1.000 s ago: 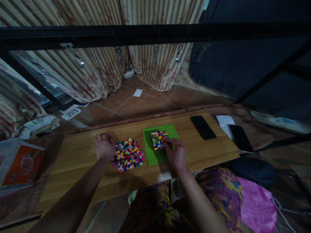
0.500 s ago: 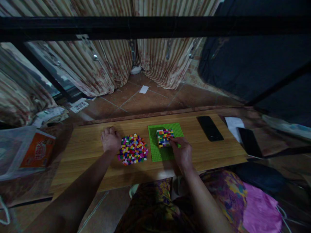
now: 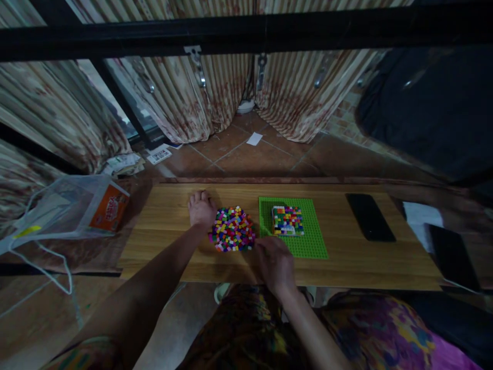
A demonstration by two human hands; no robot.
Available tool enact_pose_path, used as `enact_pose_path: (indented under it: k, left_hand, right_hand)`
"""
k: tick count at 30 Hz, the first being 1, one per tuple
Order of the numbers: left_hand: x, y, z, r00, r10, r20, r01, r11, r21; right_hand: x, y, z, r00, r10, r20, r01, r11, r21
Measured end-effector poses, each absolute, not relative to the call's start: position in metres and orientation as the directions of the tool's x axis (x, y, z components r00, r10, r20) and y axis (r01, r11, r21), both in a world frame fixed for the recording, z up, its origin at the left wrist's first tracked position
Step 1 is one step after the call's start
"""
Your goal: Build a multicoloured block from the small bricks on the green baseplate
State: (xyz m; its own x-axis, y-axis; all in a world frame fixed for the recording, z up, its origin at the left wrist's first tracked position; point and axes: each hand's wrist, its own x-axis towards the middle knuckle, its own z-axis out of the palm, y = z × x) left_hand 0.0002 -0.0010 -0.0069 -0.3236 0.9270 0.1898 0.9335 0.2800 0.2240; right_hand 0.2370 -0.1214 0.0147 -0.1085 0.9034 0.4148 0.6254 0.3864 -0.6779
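Observation:
My left hand [image 3: 202, 209] lies on the wooden table against the left edge of a pile of small multicoloured toy bricks [image 3: 233, 229], its fingers stretched forward and slightly apart. At the pile's right edge is my right hand [image 3: 275, 261], thumb and forefinger brought together in a pinch. Whatever may be between those fingertips is too small to make out. A green baseplate [image 3: 314, 241] lies just beyond and to the right of this hand. On it sits a low block built of multicoloured bricks [image 3: 288, 220], with a pale patch near its front edge.
A black phone [image 3: 370, 217] lies on the wooden table [image 3: 162, 216] toward the right. Beyond the table's right end are white paper [image 3: 423, 221] and a dark flat device [image 3: 452, 257]. A clear plastic container with an orange label [image 3: 110, 208] stands at the left.
My right hand has left the brick block and moved left to the pile's right edge. My left hand stays beside the pile. The whole view has shifted as my head turned left.

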Motion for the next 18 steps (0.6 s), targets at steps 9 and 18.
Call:
enact_pose_path:
  k: [9,18]
  left_hand:
    - [0.0,-0.001,-0.007,-0.329,0.925,0.19,0.933,0.288,0.214]
    - [-0.001,0.0,-0.009,-0.336,0.923,0.191,0.93,0.292,0.225]
  right_hand:
    - [0.145,-0.112,0.024,-0.499,0.856,0.136,0.695,0.489,-0.527]
    - [0.124,-0.083,0.026,-0.526,0.85,0.035,0.77,0.494,-0.404]
